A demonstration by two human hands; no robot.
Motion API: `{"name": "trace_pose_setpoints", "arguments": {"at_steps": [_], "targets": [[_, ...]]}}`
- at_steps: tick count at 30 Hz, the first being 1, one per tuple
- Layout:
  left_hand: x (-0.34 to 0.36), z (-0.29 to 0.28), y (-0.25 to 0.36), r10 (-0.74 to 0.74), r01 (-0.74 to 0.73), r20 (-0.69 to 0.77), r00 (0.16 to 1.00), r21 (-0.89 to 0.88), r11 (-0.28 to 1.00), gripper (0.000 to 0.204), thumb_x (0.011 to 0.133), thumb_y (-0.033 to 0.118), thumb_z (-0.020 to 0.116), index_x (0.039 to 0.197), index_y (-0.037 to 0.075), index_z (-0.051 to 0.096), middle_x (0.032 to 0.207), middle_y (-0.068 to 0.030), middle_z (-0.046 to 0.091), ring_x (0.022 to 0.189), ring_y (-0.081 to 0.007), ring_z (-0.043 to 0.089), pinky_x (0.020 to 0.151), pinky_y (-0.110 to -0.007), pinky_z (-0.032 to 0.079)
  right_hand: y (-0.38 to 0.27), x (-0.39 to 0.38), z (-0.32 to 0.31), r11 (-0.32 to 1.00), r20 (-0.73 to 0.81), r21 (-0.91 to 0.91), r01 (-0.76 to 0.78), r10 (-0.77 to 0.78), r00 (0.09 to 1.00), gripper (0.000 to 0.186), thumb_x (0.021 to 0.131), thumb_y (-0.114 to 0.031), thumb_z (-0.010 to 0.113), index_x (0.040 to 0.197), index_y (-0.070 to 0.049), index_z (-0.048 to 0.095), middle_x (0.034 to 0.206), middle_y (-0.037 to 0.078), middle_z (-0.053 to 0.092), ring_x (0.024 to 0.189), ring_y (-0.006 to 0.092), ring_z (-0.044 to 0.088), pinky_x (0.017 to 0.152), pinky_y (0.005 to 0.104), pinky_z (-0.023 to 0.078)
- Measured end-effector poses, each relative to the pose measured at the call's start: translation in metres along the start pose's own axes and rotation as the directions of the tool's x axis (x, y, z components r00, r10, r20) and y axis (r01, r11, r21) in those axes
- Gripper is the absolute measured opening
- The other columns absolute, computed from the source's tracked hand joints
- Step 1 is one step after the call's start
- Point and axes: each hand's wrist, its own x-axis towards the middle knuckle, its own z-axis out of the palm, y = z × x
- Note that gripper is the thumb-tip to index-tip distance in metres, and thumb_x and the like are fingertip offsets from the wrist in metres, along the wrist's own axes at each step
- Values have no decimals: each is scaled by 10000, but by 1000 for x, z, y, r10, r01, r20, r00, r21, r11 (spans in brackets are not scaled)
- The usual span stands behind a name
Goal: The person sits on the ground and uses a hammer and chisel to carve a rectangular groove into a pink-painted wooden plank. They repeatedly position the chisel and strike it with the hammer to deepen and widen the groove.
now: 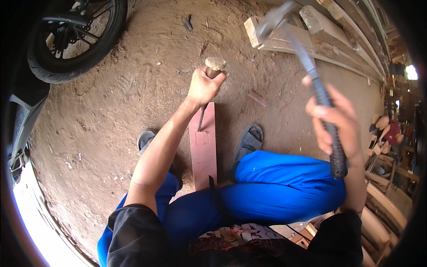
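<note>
My left hand (206, 86) is wrapped round the handle of a chisel (215, 64), whose flat wooden butt shows above the fist. The blade slants down to a reddish wooden board (203, 162), its tip at the edge of a small rectangle marked or cut in the top face. Up at the right, my right hand (336, 120) grips a claw hammer (322, 91) by its dark handle. The hammer's head is raised well away from the chisel and is slightly blurred. The board runs away from me between my sandalled feet, its near end hidden by my blue-trousered leg.
A motorbike wheel (80, 40) stands at the far left. Thick timber beams (307, 40) are stacked at the far right. A small wood offcut (258, 98) lies on the dirt floor beside the board. Another person (391, 132) is at the right edge, near more wood pieces.
</note>
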Motion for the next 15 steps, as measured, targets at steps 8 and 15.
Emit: {"name": "trace_pose_setpoints", "arguments": {"at_steps": [8,15], "targets": [[1,1,-2,-10,9,10,1000,54,998,182,901,164,657,775,68,568,578,56,493,465,-41,445,419,-256,356,-12,22,28,793,-148,105,600,-584,798,434,1073,-219,385,1431,-1,275,802,74,492,474,101,495,409,250,459],[3,4,-8,33,-31,-20,999,92,995,266,834,230,681,742,-4,596,585,-13,553,561,-79,502,543,-323,447,-12,25,28,967,102,-18,-253,253,962,268,1031,-209,480,1213,-12,484,683,26,465,390,57,417,322,230,364]]}}
